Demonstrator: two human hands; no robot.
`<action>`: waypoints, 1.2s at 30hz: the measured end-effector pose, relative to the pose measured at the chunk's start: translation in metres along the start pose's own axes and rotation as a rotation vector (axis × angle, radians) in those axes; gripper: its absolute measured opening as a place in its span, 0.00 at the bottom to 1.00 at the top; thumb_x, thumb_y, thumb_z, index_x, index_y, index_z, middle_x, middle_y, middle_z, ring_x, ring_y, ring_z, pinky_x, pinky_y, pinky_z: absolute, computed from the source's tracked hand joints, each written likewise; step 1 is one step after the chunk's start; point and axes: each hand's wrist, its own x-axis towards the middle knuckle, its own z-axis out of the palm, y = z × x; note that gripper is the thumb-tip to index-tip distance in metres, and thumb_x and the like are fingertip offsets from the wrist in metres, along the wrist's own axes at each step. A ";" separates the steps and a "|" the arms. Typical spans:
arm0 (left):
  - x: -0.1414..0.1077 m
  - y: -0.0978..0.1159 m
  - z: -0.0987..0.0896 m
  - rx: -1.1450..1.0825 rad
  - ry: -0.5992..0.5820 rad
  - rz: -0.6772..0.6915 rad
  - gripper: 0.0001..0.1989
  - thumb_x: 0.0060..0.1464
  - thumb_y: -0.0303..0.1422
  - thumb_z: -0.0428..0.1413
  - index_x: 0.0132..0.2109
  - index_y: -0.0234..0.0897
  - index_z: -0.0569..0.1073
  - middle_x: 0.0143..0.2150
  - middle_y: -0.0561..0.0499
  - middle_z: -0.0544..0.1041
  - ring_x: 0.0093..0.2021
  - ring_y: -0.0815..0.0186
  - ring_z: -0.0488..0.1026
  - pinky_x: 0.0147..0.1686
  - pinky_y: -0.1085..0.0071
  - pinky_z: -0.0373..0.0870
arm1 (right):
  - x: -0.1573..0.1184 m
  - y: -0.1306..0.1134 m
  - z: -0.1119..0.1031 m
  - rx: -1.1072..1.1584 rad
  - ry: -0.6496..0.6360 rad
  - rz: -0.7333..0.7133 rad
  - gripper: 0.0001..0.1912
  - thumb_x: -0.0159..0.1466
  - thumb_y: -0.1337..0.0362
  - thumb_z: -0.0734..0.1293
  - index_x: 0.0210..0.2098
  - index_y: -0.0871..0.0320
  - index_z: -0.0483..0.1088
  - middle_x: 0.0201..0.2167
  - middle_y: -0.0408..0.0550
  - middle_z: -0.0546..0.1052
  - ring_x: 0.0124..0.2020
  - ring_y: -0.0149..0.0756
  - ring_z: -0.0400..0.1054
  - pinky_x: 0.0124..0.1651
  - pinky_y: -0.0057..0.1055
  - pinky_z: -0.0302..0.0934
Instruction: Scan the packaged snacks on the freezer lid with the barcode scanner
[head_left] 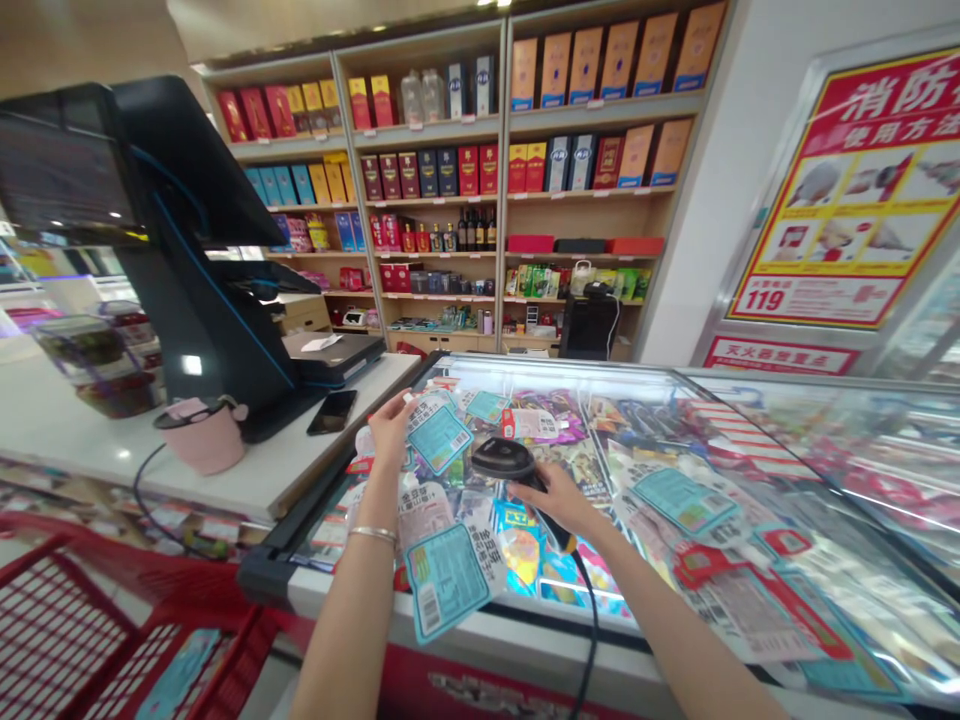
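My left hand [388, 430] pinches a white spout pouch [439, 438] by its top corner. The pouch has a light-blue label and lies tilted over the freezer's glass top. My right hand [559, 497] is wrapped round a black barcode scanner [501, 457], its head close to the pouch's right side. A cable [590, 620] hangs from its handle. Nearer me, another spout pouch [448, 578] with a blue label and barcode lies beside my left wrist. A red-and-white pouch [536, 423] lies beyond the scanner. More pouches [686, 500] are spread to the right.
The glass-topped freezer [652, 375] holds colourful packages. On the left counter [277, 470] stand a checkout terminal [202, 290], a phone [332, 411] and a pink cup-shaped holder [201, 440]. A red shopping cart [180, 630] is at lower left. Shelves of boxes [431, 172] line the back.
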 end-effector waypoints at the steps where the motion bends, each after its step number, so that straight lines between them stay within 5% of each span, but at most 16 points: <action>1: 0.000 0.000 0.000 0.001 0.009 -0.002 0.23 0.32 0.36 0.66 0.41 0.36 0.79 0.35 0.49 0.80 0.34 0.64 0.75 0.38 0.68 0.71 | -0.001 -0.002 0.000 0.002 -0.011 -0.007 0.15 0.57 0.52 0.68 0.29 0.59 0.70 0.16 0.42 0.71 0.17 0.33 0.66 0.23 0.30 0.60; 16: 0.004 -0.006 -0.005 0.054 -0.024 0.000 0.22 0.34 0.37 0.65 0.41 0.36 0.78 0.35 0.49 0.79 0.33 0.65 0.74 0.35 0.69 0.70 | 0.002 0.007 0.000 -0.005 0.013 0.014 0.14 0.56 0.53 0.68 0.27 0.59 0.69 0.14 0.42 0.70 0.15 0.33 0.65 0.22 0.30 0.60; 23: 0.007 -0.011 0.004 0.032 0.026 0.077 0.21 0.30 0.36 0.66 0.35 0.36 0.74 0.28 0.55 0.73 0.27 0.72 0.68 0.28 0.75 0.65 | 0.001 0.002 -0.005 0.390 0.144 0.039 0.16 0.54 0.52 0.69 0.31 0.60 0.70 0.22 0.45 0.75 0.14 0.29 0.63 0.17 0.27 0.58; 30: -0.020 0.015 0.048 0.052 -0.248 0.062 0.21 0.31 0.38 0.65 0.35 0.35 0.70 0.34 0.52 0.73 0.27 0.73 0.68 0.25 0.77 0.62 | -0.055 -0.012 -0.046 0.451 0.389 0.039 0.17 0.54 0.52 0.69 0.32 0.62 0.71 0.22 0.48 0.76 0.14 0.28 0.62 0.16 0.26 0.57; 36: -0.092 0.024 0.119 -0.117 -0.315 -0.147 0.24 0.28 0.39 0.66 0.35 0.37 0.68 0.29 0.56 0.69 0.23 0.75 0.66 0.21 0.78 0.57 | -0.121 -0.014 -0.094 0.434 0.646 0.080 0.17 0.55 0.51 0.68 0.31 0.62 0.72 0.12 0.42 0.68 0.12 0.29 0.59 0.13 0.26 0.54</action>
